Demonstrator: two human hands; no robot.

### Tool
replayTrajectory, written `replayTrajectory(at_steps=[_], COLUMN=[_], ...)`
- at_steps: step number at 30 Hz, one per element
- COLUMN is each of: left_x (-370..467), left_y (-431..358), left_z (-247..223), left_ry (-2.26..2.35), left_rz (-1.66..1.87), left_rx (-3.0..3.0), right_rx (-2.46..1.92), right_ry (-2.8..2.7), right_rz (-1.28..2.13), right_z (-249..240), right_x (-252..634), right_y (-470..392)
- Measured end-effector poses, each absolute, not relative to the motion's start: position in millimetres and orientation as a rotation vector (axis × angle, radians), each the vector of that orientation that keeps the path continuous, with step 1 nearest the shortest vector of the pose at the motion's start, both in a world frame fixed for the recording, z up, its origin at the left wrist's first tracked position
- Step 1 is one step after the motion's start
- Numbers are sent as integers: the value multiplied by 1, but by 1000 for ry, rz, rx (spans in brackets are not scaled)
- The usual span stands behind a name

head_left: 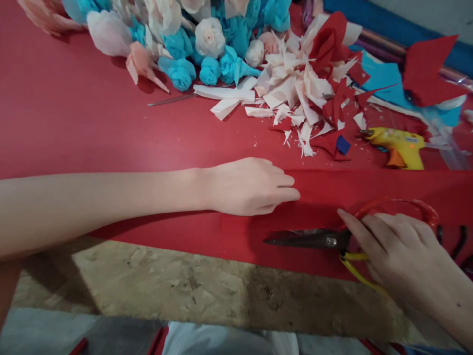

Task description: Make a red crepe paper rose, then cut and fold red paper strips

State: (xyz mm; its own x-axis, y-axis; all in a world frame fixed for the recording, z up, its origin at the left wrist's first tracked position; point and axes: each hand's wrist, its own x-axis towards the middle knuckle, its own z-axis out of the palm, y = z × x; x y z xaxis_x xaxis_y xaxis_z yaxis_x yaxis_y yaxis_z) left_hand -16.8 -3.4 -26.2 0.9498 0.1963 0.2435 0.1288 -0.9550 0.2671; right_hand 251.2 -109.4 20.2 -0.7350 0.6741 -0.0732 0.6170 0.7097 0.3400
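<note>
My left hand (253,187) lies palm down on a red sheet (321,190), its fingers stretched to the right and lying close to one another. Whether it pinches any of the sheet underneath cannot be seen. My right hand (402,251) grips a pair of scissors (314,239) by the handles, one red and one yellow. Their dark blades point left over the red sheet, below my left fingertips. The blades look nearly closed, and part of the handles is hidden behind my fingers.
Blue, white and peach paper flowers (210,38) crowd the back. White and red scraps (291,88) are heaped right of them, with a thin metal rod (172,100) nearby. A yellow glue gun (401,143) lies at right. The bare board edge (177,281) runs in front.
</note>
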Motion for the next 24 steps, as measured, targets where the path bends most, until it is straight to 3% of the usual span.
replayTrajectory(at_steps=[24], left_x=[-17], left_y=[-4], left_z=[-27], left_ry=[259], left_rz=[391], left_rx=[2877], right_rx=[664], right_ry=[2876], right_rz=[421], right_z=[6], right_x=[236], right_y=[-80])
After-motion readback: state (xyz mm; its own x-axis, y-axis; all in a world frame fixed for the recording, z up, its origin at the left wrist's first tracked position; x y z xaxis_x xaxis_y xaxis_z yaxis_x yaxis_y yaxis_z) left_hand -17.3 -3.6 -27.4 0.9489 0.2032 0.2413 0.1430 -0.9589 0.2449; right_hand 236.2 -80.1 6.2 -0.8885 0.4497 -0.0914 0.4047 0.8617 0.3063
